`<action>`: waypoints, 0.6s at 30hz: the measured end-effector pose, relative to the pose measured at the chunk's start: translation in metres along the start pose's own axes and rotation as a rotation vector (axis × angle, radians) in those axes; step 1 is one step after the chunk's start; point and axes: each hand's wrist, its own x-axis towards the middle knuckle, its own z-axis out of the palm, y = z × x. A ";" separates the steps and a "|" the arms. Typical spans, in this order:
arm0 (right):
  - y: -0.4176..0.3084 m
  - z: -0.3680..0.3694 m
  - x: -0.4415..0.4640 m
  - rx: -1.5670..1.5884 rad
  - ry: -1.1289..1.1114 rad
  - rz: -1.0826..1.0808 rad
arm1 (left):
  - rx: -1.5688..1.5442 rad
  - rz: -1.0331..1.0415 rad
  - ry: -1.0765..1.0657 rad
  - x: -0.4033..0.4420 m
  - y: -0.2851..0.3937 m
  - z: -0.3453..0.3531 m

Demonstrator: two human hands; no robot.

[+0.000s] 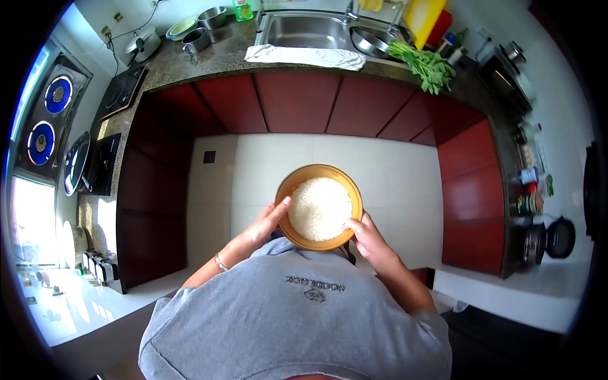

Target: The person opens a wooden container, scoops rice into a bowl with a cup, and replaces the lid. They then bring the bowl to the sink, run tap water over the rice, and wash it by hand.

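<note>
A round yellow-brown bowl [285, 187] is held in front of my grey shirt, above the floor. White grains that look like rice [320, 209] lie inside it. My left hand [266, 223] grips the bowl's left side, its thumb on the rim. On the lower right side my right hand [368, 237] holds the rim, with the thumb over the edge near the grains. The fingers under the bowl are hidden on both sides.
Ahead, the counter carries a sink [306, 31], a white cloth [305, 57], leafy greens [425, 65] and metal pots [196, 41]. A lidded pan [79, 163] stands at the left. Jars [527, 204] line the right counter. Red cabinets [296, 101] surround the floor.
</note>
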 end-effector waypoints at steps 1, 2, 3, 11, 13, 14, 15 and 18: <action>-0.020 0.001 0.028 -0.069 -0.059 0.028 | -0.077 0.050 0.047 0.017 0.012 -0.004; -0.042 0.004 0.056 -0.087 -0.079 0.040 | -0.158 0.076 0.062 0.031 0.028 -0.008; -0.060 0.010 0.082 -0.115 -0.122 0.087 | -0.181 0.100 0.100 0.046 0.038 -0.014; -0.126 0.045 0.261 -0.214 -0.261 0.174 | -0.249 0.110 0.318 0.163 0.116 -0.086; -0.135 0.041 0.292 -0.206 -0.250 0.163 | -0.211 0.122 0.289 0.197 0.136 -0.103; -0.145 0.038 0.310 -0.193 -0.241 0.134 | -0.160 0.147 0.257 0.216 0.152 -0.113; -0.154 0.035 0.322 -0.165 -0.214 0.129 | -0.138 0.138 0.207 0.231 0.171 -0.117; -0.185 0.018 0.366 -0.137 -0.205 0.092 | -0.049 0.198 0.176 0.289 0.214 -0.123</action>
